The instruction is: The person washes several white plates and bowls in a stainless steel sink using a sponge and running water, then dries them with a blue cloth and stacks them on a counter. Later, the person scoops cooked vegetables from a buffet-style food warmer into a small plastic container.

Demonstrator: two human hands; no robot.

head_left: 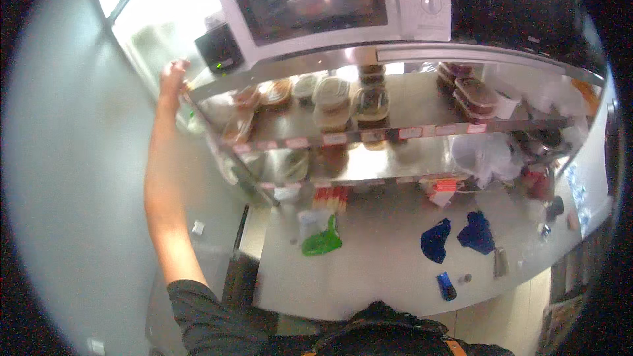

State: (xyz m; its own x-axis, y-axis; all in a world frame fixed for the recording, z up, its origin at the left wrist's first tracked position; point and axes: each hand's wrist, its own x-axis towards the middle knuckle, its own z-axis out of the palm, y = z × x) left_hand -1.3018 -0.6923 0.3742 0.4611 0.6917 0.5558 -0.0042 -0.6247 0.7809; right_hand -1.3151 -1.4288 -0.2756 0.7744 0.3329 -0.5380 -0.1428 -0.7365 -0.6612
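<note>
My left hand (174, 79) is stretched up and forward to the left end of a metal shelf rack, close to its corner post and a small black device (220, 49) with a green light. Blur hides its fingers, so whether it grips anything is unclear. My right hand is out of view. Before me is a pale table (381, 267) with two dark blue cloth-like pieces (435, 241) (476, 233), a blue and black object (446, 286), a small round item (467, 278) and a green and clear plastic bag (322, 240).
A white microwave oven (420, 22) stands atop the rack beside a black appliance (524, 10). Several lidded food containers (332, 96) fill the upper shelf (415, 99). Plastic bags (487, 155) hang or lie at the lower right. A grey wall (84, 158) bounds the left.
</note>
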